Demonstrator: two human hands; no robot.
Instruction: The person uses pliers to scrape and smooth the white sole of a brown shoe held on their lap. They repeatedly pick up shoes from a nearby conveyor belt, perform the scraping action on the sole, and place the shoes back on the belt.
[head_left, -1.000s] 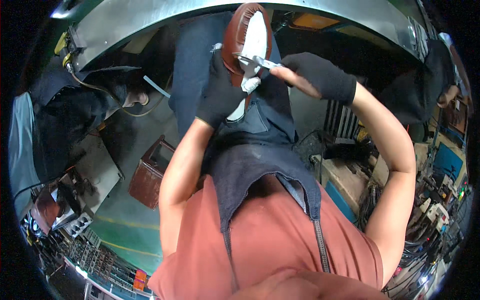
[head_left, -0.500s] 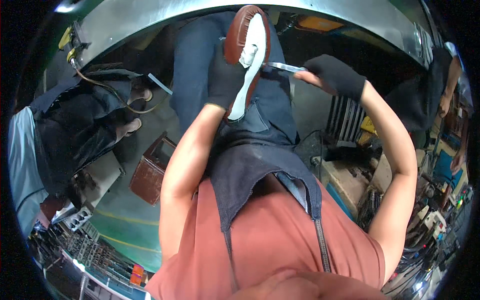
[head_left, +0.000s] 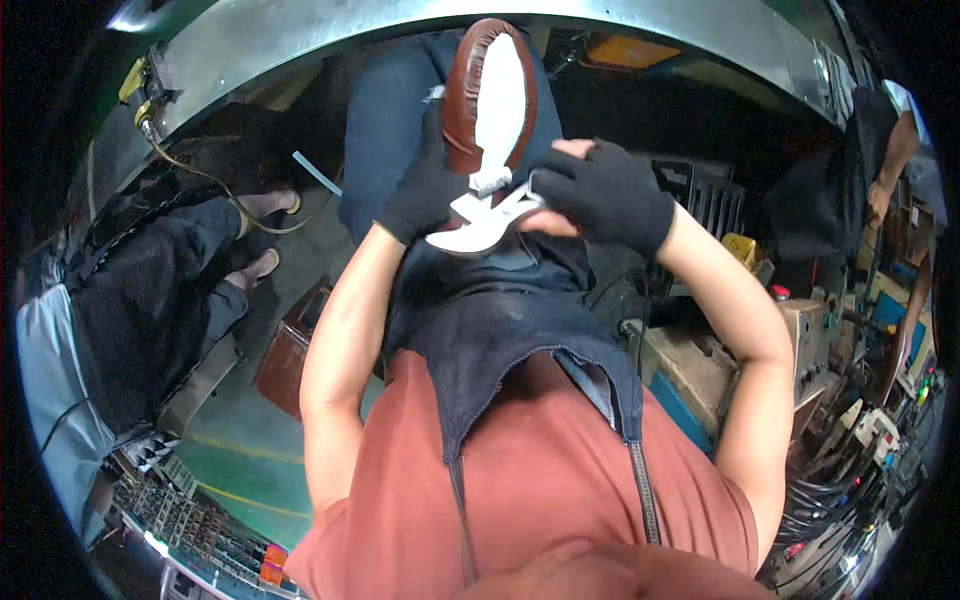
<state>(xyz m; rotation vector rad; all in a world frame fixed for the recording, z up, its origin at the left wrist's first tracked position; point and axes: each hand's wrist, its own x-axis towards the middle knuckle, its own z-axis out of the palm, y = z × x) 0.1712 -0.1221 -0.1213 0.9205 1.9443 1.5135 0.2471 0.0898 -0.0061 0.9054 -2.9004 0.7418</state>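
Observation:
A brown leather shoe upper [head_left: 461, 105] lies sole side up across my lap, its rim gathered round a white insole board [head_left: 503, 85]. Toward me, a white curved heel piece [head_left: 470, 236] juts to the left, with crumpled white material [head_left: 490, 180] at the waist. My left hand [head_left: 432, 195], in a black fingerless glove, is closed round the shoe's left side. On the other side, my gloved right hand [head_left: 580, 195] is closed on a slim silvery tool [head_left: 522, 203] against the white piece; its exact kind is unclear.
A metal bench edge [head_left: 300, 60] curves across the far side. On the left stand a person in dark clothing [head_left: 150, 300] and a brown box [head_left: 290, 350]. Right of me are a worn machine block [head_left: 685, 375], cables, and another person's arm [head_left: 890, 165].
My right hand and its tool have moved left and nearer, from beside the shoe to its heel end. The white heel piece now juts left. My left hand has slid slightly nearer.

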